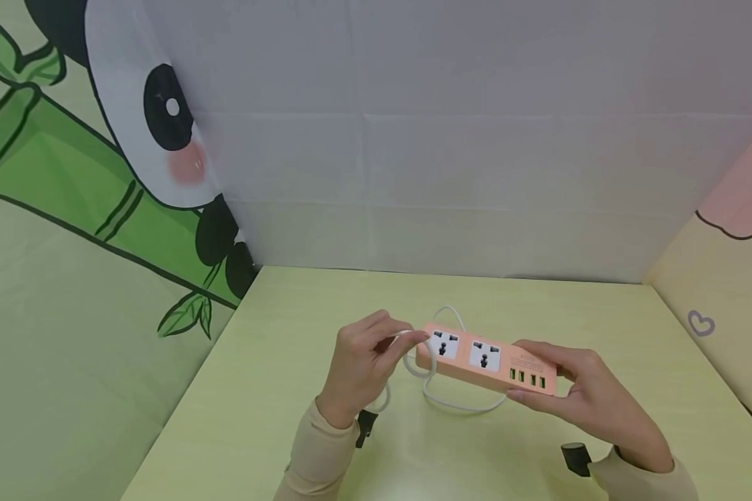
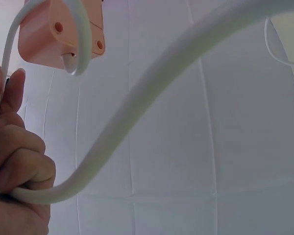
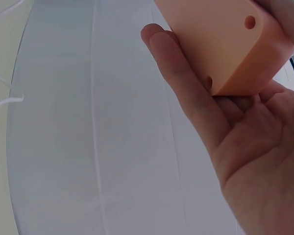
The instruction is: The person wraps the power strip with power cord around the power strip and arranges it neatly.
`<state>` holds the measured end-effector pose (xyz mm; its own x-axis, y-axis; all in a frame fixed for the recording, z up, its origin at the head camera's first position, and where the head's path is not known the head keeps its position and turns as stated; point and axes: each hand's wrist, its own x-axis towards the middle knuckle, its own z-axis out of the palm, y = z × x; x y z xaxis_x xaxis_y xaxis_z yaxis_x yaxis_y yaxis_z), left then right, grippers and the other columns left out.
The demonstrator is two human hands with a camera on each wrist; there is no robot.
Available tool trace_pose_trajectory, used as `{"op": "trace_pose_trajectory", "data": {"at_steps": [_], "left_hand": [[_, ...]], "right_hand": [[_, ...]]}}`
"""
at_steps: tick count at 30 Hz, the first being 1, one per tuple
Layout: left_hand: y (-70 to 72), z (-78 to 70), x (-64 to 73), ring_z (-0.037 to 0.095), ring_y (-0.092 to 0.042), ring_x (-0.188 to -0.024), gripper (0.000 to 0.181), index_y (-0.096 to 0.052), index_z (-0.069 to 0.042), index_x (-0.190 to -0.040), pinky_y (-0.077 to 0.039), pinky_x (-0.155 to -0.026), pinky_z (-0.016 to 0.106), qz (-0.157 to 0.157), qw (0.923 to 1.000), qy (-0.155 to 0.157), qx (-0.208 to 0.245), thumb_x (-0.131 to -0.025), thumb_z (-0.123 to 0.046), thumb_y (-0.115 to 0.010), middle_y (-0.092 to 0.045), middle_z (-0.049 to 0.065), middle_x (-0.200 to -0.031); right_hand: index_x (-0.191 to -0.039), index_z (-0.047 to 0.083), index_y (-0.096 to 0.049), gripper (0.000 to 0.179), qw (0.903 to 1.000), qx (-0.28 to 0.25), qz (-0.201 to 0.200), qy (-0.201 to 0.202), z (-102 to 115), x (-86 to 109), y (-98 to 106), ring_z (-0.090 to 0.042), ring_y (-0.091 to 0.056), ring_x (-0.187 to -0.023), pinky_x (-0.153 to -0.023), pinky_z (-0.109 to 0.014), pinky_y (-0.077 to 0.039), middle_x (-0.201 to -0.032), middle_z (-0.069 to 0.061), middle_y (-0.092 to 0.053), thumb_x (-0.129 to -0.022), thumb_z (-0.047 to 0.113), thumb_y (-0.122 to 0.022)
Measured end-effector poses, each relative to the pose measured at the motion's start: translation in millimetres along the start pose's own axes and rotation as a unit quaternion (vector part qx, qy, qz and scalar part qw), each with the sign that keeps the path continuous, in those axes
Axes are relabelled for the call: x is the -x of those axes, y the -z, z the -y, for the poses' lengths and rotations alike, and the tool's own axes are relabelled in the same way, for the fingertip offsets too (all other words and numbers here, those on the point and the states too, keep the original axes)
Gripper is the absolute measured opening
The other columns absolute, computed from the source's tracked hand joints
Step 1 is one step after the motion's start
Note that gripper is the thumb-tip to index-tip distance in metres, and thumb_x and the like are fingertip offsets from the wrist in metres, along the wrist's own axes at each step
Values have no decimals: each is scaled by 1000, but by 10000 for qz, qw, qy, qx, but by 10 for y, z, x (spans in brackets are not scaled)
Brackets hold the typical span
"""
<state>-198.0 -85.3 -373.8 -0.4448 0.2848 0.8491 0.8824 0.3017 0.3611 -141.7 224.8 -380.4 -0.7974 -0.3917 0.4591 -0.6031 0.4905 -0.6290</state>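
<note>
An orange-pink power strip [image 1: 464,369] with two white socket faces and several USB ports is held tilted above the table. My right hand [image 1: 585,383] grips its USB end, thumb on the near side and fingers on the far side. In the right wrist view the palm lies under the strip's corner [image 3: 235,58]. At the other end, my left hand [image 1: 372,362] pinches the white cord [image 1: 421,374] between thumb and index finger, close to where it leaves the strip. The left wrist view shows the remaining fingers [image 2: 22,156] curled round another stretch of the cord [image 2: 132,107].
Loops of the cord hang or lie behind and below the strip over the pale yellow table [image 1: 301,313]. A grey-white wall cloth [image 1: 439,160] stands at the back, with printed panels on either side. Black pieces [image 1: 366,424] show at both wrists.
</note>
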Motion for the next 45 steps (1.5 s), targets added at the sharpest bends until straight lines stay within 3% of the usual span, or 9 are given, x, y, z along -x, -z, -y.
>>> {"op": "trace_pose_trajectory", "data": {"at_steps": [5,13,30,35,38,42,45], "left_hand": [[4,17,6,1,-30,-56,28,-75,-11,-86,-25,-51,11,52,10000,68,48,-97,-35,-67,-40,-4,-60],[-13,73,18,0,-30,-57,32,-76,-11,-88,-25,-52,11,148,9990,198,360,-98,-39,-64,-39,-4,-60],[-33,106,34,-2,-32,-59,26,-79,-11,-89,-27,-53,9,397,9934,463,975,-97,-33,-68,-45,-3,-59],[-41,109,36,0,-34,-58,14,-79,-9,-89,-29,-52,11,516,9895,600,1207,-93,-21,-74,-51,-2,-60],[-36,100,37,3,-43,-57,7,-79,-6,-90,-38,-52,14,736,9808,888,1573,-92,-10,-74,-62,2,-66],[-18,65,28,5,-57,-63,9,-78,-1,-92,-51,-59,20,1143,9585,1567,2088,-95,-4,-69,-73,9,-81],[-8,49,23,3,-59,-67,12,-77,0,-93,-54,-63,22,1376,9448,1910,2280,-97,-5,-66,-73,12,-84]], "right_hand": [[-125,20,-68,50,9995,-206,120,227,12,-10,-5,-4,-62,-79,-73,-18,-52,-97,10,-71,-80,5,-85],[-125,19,-67,51,9986,-368,310,200,15,-2,-4,-4,-63,-81,-72,-19,-53,-99,10,-71,-80,4,-85],[-129,15,-65,54,9940,-752,757,221,8,6,3,-5,-63,-81,-69,-23,-54,-104,8,-72,-80,3,-84],[-130,15,-65,54,9930,-810,828,211,7,8,4,-6,-63,-81,-70,-24,-54,-105,7,-72,-80,3,-84],[-130,15,-65,54,9922,-873,873,175,6,14,7,-7,-63,-81,-70,-24,-54,-106,6,-72,-80,3,-84],[-130,15,-65,54,9910,-946,937,146,8,28,13,-7,-63,-83,-71,-24,-54,-106,5,-72,-81,3,-84],[-130,16,-65,54,9909,-946,945,149,12,35,19,-7,-63,-83,-71,-24,-54,-105,6,-72,-81,3,-84]]}}
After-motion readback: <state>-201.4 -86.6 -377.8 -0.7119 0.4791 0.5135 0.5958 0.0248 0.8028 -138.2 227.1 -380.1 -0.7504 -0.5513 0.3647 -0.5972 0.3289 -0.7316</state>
